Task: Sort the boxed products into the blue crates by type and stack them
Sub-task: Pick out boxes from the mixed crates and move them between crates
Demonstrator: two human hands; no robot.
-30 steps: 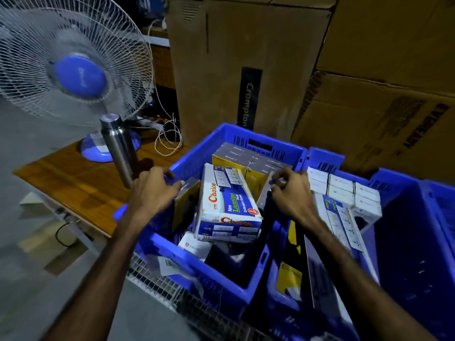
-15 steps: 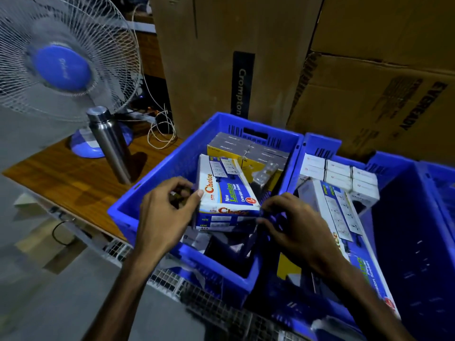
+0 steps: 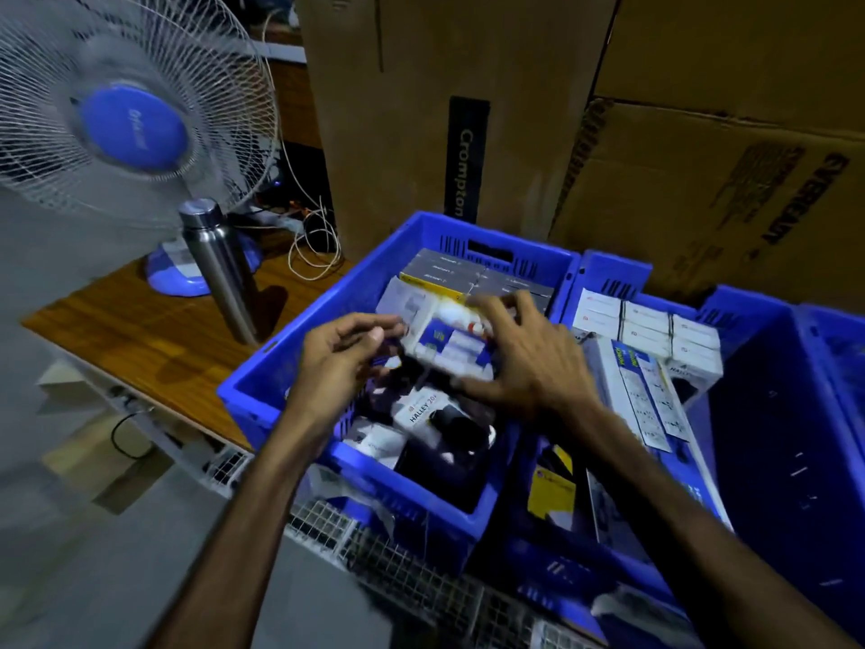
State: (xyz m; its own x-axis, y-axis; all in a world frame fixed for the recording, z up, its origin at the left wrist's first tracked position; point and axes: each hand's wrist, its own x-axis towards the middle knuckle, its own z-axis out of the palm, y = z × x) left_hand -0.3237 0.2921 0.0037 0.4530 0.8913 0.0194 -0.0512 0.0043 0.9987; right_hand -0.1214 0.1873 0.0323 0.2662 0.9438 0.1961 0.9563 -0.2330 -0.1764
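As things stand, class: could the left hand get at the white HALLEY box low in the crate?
Probably yes: the left hand hovers just above the HALLEY box, whose top lies uncovered.

Held box (image 3: 447,341) motion-blurred, print unreadable; fan (image 3: 126,128) cut off left.

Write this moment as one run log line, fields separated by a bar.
stage: sorting | left hand: at blue-white box, grip unclear | right hand: over same box, fingers spread | place: above left blue crate
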